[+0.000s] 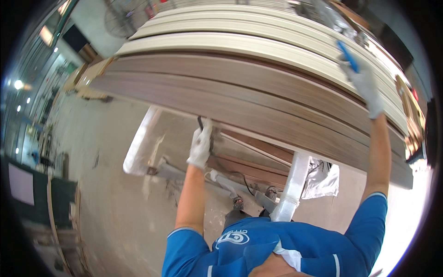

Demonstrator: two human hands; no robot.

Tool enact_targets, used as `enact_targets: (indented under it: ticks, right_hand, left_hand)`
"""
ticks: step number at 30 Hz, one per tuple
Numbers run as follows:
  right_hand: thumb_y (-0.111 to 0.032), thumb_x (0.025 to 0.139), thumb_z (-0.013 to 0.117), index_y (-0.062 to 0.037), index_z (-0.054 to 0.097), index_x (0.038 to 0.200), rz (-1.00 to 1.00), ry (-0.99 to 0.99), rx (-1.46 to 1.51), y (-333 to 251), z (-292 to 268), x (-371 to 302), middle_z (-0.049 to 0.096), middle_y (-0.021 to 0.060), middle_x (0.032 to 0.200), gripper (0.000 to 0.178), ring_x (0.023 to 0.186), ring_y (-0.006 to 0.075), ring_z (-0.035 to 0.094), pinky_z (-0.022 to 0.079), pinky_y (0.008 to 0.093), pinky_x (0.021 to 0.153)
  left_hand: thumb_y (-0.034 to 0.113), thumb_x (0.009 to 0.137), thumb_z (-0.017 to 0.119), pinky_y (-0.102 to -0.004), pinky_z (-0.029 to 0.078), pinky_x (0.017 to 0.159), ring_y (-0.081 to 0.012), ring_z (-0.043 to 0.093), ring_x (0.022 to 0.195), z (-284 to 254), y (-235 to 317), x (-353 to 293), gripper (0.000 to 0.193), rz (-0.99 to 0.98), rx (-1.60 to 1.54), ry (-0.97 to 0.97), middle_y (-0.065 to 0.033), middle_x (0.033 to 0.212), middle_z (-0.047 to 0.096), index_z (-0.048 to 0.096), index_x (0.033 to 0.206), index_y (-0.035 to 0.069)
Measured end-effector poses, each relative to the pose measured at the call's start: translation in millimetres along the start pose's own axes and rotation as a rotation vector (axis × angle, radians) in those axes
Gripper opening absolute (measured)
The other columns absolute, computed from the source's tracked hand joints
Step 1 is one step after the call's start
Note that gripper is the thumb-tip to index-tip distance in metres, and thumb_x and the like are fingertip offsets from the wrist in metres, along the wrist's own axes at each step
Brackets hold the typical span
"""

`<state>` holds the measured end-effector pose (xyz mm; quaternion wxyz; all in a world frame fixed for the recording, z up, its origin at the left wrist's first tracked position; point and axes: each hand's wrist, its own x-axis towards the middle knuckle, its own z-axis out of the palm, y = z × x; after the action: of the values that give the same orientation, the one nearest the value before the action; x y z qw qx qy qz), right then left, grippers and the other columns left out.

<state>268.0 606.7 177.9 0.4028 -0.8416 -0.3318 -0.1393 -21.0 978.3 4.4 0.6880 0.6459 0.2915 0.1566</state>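
Observation:
My right hand (364, 87), in a white glove, is closed around a slim blue tool (348, 56) whose exact kind is blurred. It is raised over the cream boards (258, 44) at the far right. My left hand (200, 147), also gloved, is at the near edge of the brown wood-grain boards (240, 99). Its fingers are curled around a dark object (200, 122), of which only a small black end shows; its kind cannot be made out. The long brown boards lie side by side in front of the cream ones.
Wrapped white support legs (293, 184) (138, 143) stand beneath the boards. More brown boards (249, 166) lie lower down between them, beside a grey frame bar (173, 171). Crumpled silvery sheeting (323, 179) hangs at the right. A fan (119, 21) stands at the far left.

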Motion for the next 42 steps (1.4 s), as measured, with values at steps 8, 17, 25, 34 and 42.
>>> enact_targets:
  ticks: [8,17,25,34,42]
  right_hand:
    - [-0.036,0.098,0.069,-0.0090,0.071,0.116,0.169,-0.512,-0.392,85,83,2,0.075,0.0156,0.100,0.032,0.101,0.0359,0.070,0.052,0.0454,0.093]
    - [-0.030,0.099,0.068,-0.0071,0.071,0.118,-0.003,-0.315,0.063,53,96,4,0.074,0.0136,0.092,0.030,0.084,0.0225,0.068,0.054,0.0371,0.084]
    - [-0.030,0.098,0.077,-0.0031,0.067,0.127,0.325,-0.369,0.626,-33,44,-92,0.071,0.0009,0.103,0.040,0.090,0.0084,0.065,0.054,0.0254,0.084]
    - [-0.048,0.093,0.077,-0.0042,0.072,0.123,0.411,-0.239,0.953,-102,103,-246,0.077,0.0112,0.111,0.053,0.098,0.0186,0.073,0.059,0.0338,0.091]
    - [-0.027,0.092,0.076,0.0023,0.065,0.130,0.835,-0.756,1.154,-134,101,-377,0.077,0.0121,0.100,0.049,0.095,0.0187,0.073,0.056,0.0304,0.085]
  left_hand:
    - [0.044,0.108,0.050,-0.0290,0.034,0.034,-0.0115,0.044,0.036,-23,81,-52,0.045,0.611,-0.946,-0.913,-0.0025,0.054,0.051,0.057,0.080,0.010]
    - [0.053,0.110,0.041,-0.0354,0.049,0.054,-0.0178,0.059,0.060,16,160,-50,0.058,0.855,-0.529,-0.494,-0.0113,0.083,0.067,0.063,0.113,0.000]
    - [0.051,0.105,0.058,-0.0274,0.042,0.061,-0.0121,0.054,0.067,36,119,-55,0.062,0.469,0.691,-0.512,-0.0072,0.086,0.069,0.066,0.133,-0.003]
    - [0.065,0.103,0.051,-0.0253,0.040,0.046,-0.0096,0.051,0.049,32,69,-66,0.082,0.190,0.057,-1.493,-0.0126,0.075,0.073,0.070,0.109,-0.015]
    - [0.052,0.111,0.040,-0.0301,0.037,0.051,-0.0124,0.041,0.055,13,89,-22,0.050,0.089,-1.129,-1.370,-0.0010,0.073,0.050,0.057,0.105,0.005]
